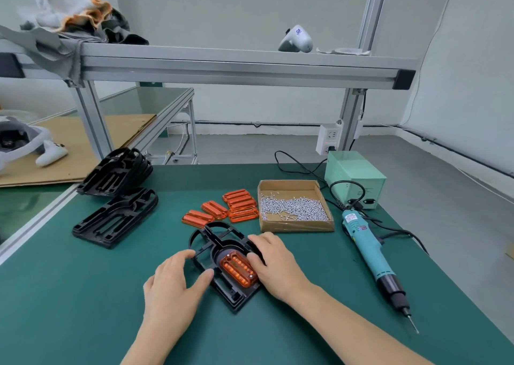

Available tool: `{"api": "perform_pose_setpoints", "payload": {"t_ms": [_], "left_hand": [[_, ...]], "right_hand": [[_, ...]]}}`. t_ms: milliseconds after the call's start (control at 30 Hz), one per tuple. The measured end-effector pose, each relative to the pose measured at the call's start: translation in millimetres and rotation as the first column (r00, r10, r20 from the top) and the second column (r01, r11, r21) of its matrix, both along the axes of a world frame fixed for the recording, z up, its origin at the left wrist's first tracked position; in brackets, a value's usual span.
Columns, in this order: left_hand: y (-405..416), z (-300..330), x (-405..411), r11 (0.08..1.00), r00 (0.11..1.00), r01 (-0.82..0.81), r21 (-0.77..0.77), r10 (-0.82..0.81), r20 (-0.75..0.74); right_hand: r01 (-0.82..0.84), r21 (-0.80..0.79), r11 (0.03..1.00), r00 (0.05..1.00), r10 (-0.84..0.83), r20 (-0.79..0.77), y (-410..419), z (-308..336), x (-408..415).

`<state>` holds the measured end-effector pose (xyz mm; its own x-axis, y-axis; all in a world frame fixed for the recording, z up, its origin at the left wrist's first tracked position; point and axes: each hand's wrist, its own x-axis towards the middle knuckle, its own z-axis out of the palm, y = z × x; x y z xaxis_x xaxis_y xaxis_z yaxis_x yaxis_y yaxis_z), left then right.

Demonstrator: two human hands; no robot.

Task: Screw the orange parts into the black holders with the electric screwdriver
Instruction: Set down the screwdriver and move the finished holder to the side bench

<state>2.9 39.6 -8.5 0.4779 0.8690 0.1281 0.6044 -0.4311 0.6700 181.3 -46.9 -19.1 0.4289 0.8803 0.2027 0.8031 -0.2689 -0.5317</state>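
Note:
A black holder [219, 243] lies on the green mat in front of me with an orange part [239, 270] seated in its recess; two silver screw heads show at the part's corners. My left hand [173, 284] grips the holder's left edge, thumb against its side. My right hand [274, 263] rests on the holder's right edge, fingers touching the orange part. The teal electric screwdriver [371, 256] lies on the mat to the right, untouched, its bit pointing toward me. Several loose orange parts [222, 209] lie behind the holder.
A cardboard tray of silver screws [294, 206] sits behind my right hand. More black holders [116, 214] are stacked at the left, with another pile [118, 171] behind. A green power box [354, 177] with cables stands at the back right. An aluminium shelf frame [236, 67] spans overhead.

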Motion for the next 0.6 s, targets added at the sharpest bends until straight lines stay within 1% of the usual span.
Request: {"api": "perform_pose_setpoints", "payload": {"t_ms": [167, 333, 500, 600], "left_hand": [[-13.9, -1.3, 5.3, 0.995, 0.999, 0.012, -0.094, -0.009, 0.032], [-13.6, -2.5, 4.2, 0.984, 0.99, 0.001, -0.176, 0.024, 0.142], [-8.3, -2.3, -2.4, 0.986, 0.957, -0.025, -0.164, 0.071, 0.28], [-5.2, 0.3, -6.3, 0.991, 0.943, -0.063, -0.122, 0.098, 0.317]], "right_hand": [[-0.04, 0.018, 0.999, 0.995, 0.042, -0.089, 7.1, 0.3, -14.2], [-0.036, 0.089, 0.995, 0.99, 0.048, -0.132, 16.5, -1.3, -33.0], [-0.048, 0.196, 0.979, 0.988, 0.075, -0.136, 26.9, 3.6, -50.3], [-0.07, 0.254, 0.965, 0.986, 0.106, -0.132, 36.7, 10.1, -61.6]]}}
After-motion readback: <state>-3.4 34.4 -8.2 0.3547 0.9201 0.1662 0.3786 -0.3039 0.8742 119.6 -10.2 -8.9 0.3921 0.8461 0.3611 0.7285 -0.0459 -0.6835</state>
